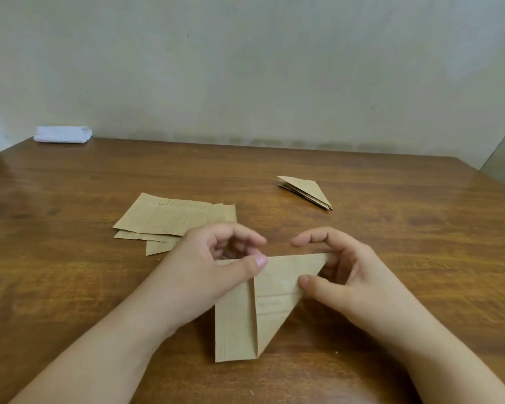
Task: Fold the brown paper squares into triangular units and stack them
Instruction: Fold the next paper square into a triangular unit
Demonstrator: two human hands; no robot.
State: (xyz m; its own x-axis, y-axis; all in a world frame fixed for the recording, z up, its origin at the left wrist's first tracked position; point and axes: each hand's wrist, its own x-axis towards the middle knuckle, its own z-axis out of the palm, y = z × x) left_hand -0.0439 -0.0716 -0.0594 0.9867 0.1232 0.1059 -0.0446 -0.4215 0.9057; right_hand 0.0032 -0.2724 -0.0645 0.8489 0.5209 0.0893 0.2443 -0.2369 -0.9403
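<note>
A glossy wooden table (70, 258) stands against a plain, pale plaster wall (245, 68).

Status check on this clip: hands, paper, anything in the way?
Left hand and right hand both pinch the half-folded brown sheet. Unfolded squares wait far left; finished triangle stack far right. Nothing in the way.

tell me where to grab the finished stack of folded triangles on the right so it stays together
Pinch the stack of folded triangles across its full thickness near the middle of the long edge facing the person, coming from the right hand side, thumb on top and fingers slid beneath. The layers fan open at the far left tip, so gripping there would likely let them splay. It lies flat on the table.
</note>
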